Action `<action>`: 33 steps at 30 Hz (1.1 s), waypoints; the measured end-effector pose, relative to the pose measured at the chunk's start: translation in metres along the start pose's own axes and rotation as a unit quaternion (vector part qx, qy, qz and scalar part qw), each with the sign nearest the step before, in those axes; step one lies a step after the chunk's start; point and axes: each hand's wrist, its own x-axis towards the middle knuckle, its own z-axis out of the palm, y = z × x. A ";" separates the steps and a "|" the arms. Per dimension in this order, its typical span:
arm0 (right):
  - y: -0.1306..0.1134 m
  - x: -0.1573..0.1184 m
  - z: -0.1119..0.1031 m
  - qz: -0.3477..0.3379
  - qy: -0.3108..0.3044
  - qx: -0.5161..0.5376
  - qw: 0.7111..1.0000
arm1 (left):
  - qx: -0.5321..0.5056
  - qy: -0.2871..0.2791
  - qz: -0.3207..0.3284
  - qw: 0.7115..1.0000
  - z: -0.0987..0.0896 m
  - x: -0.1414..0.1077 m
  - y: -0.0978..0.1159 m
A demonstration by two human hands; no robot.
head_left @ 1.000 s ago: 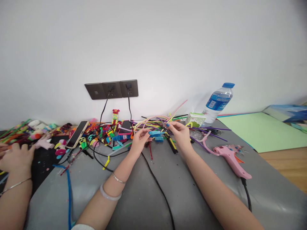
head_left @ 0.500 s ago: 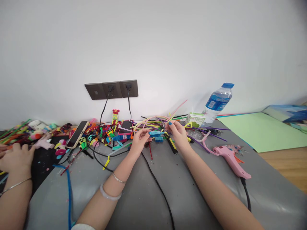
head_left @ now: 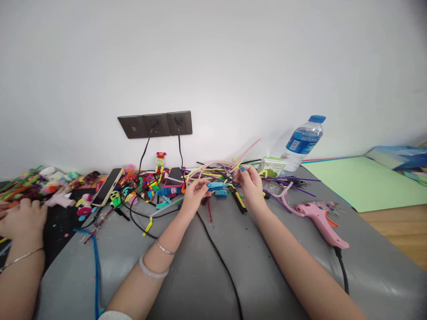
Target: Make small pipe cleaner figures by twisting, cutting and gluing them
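Observation:
My left hand [head_left: 196, 195] pinches a blue fuzzy pipe-cleaner piece [head_left: 218, 186] between thumb and fingers, its free end pointing right. Just right of that end, my right hand [head_left: 249, 184] has its thumb and fingertips closed together; what they hold, if anything, is too small to make out. Yellow-and-black handled pliers [head_left: 238, 200] lie on the table between and below the two hands. Behind my fingers spreads a heap of pink, yellow and purple pipe cleaners [head_left: 213, 166].
A pink glue gun [head_left: 322, 224] lies at right, near a water bottle [head_left: 302, 144] and a green-and-white box [head_left: 271, 165]. Black cords [head_left: 216, 251] cross the grey table. Left are a phone [head_left: 108, 186], small fuzzy figures [head_left: 85, 205] and another person's hand [head_left: 25, 224].
My right hand has shifted slightly to the right, away from the end of the blue pipe-cleaner piece. My left hand stays in place.

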 end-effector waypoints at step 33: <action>-0.001 -0.004 0.003 -0.024 -0.081 -0.091 0.992 | 0.033 -0.008 0.048 0.998 -0.004 0.006 -0.008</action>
